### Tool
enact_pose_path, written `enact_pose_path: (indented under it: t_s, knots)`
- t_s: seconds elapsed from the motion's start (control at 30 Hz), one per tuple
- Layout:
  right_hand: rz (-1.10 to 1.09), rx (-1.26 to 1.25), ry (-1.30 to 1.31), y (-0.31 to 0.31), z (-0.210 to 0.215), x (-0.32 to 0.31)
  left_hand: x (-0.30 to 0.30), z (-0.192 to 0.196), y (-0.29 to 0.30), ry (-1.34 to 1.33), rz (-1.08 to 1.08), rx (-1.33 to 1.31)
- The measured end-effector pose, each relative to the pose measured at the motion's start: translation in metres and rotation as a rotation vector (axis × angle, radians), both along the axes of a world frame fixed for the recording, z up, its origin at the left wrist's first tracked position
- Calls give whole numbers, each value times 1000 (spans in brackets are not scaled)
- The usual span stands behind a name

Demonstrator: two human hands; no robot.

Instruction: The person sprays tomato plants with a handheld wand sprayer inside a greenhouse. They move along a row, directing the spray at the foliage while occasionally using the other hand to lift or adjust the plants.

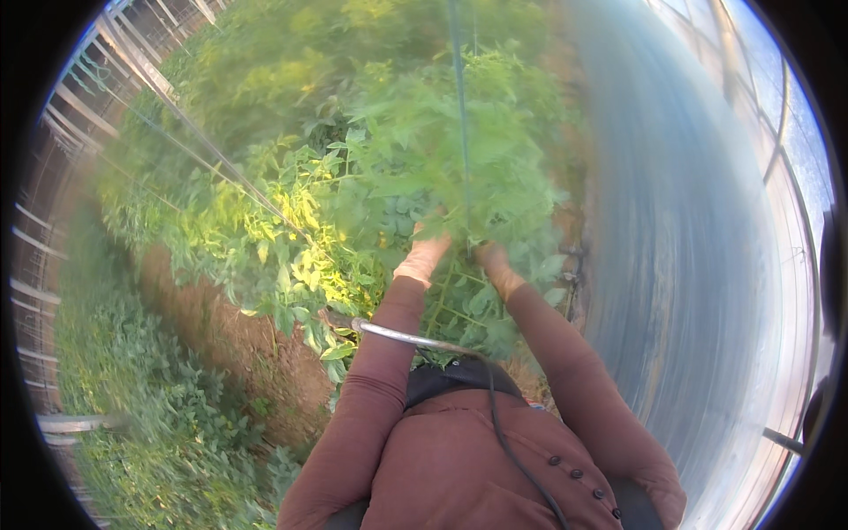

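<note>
Leftward of plants (402,188), soil (216,320); rightward, sheeting (685,265).

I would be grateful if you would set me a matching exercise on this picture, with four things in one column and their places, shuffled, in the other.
Things
1. Left hand
2. Teal string
3. Plastic sheeting
4. Black cable

Places
A. Along the right side, beyond the plants
B. Down the front of the brown top
C. Among the leaves, left of the string's lower end
D. Running from the top edge down toward the hands

Right pairs: 1-C, 2-D, 3-A, 4-B
</note>
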State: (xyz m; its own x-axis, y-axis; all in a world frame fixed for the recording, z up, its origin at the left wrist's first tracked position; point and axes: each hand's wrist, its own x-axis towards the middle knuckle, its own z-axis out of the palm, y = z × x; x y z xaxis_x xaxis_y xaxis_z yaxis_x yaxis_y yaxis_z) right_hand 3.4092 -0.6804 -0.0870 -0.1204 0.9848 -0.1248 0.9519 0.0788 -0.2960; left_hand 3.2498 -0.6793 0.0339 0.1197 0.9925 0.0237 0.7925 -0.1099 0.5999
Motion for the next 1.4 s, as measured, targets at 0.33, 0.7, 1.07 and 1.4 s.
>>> enact_pose_path:
  t_s: [0.33, 0.7, 1.07, 1.4]
  knots:
    - [-39, 430, 431, 24, 42, 23, -3, -48, 24, 169, -24, 292]
    - [-37, 398, 274, 19, 79, 21, 18, -14, -1, 192, 63, -88]
    - [-147, 652, -73, 5, 77, 1, 23, -13, -5, 205, 75, -20]
    - [-305, 627, 151, 6, -11, -16, 21, -45, 4, 53, 129, 19]
